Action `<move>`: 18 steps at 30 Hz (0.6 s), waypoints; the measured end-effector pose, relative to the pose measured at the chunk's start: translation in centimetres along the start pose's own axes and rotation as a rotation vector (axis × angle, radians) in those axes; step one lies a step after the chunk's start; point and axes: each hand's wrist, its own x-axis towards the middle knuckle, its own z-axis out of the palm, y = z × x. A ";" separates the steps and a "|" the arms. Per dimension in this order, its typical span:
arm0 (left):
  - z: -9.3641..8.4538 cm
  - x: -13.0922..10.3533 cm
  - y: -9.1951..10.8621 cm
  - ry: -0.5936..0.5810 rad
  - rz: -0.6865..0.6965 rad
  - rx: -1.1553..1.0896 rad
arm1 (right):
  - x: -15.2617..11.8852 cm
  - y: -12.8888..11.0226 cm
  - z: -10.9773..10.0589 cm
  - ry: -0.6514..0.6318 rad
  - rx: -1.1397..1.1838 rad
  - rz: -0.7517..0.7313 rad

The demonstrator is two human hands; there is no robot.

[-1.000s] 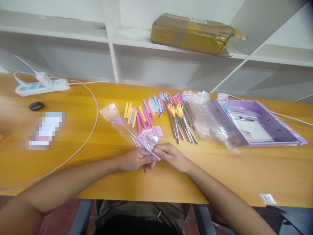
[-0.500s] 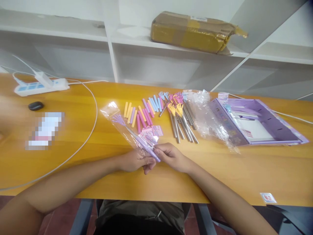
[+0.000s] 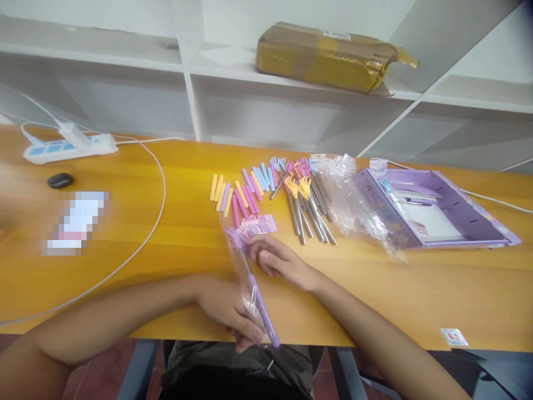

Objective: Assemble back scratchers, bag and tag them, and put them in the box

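Here it was: your left hand (image 3: 227, 305) had the lower part of a clear bag (image 3: 250, 303) pinched between thumb and fingers, down at the table's near edge. The purple scratcher (image 3: 260, 300) lay slanted in front of you, claw pointing away, its handle's butt reaching that edge just beside your left thumb. The bag stretched around the claw and rod; whether it covered the butt, you couldn't tell.

And your right hand (image 3: 283, 264)! Fingers loosely curled, it sat just right of the rod, near the claw; whether its fingertips touched the bag or gripped anything, you couldn't tell.

Just beyond the claw came the pink cards (image 3: 266, 223), then the tubes (image 3: 241, 194) in yellow, pink, purple and blue, lined up in loose rows. To their right, a crowd of steel rods (image 3: 313, 214) with yellow, pink and blue claws, and crumpled wrap (image 3: 353, 205) between them and the open purple box (image 3: 452, 194). Far left on the table (image 3: 187, 250), a white power strip (image 3: 70, 149) lay beyond a small black object (image 3: 60, 180). Up on the shelf (image 3: 227, 65), a taped parcel (image 3: 325, 58).
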 end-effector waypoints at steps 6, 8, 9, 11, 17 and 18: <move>0.5 1.0 -0.8 0.029 0.198 0.136 | -0.3 0.2 0.5 0.039 -0.002 0.071; 0.6 1.1 -1.2 0.029 0.232 0.187 | -0.3 0.5 0.5 0.030 0.052 0.087; 0.7 1.1 -1.3 0.033 0.234 0.204 | -0.2 0.7 0.5 0.022 0.095 0.093; 0.8 1.0 -1.6 0.042 0.224 0.236 | 0.1 0.9 0.5 0.020 0.195 0.093; 0.7 0.5 -1.5 0.017 0.193 0.211 | 0.8 0.2 0.3 0.139 0.308 0.073; 0.6 0.4 -1.4 0.036 0.188 0.194 | 0.7 0.1 0.2 0.162 0.285 0.065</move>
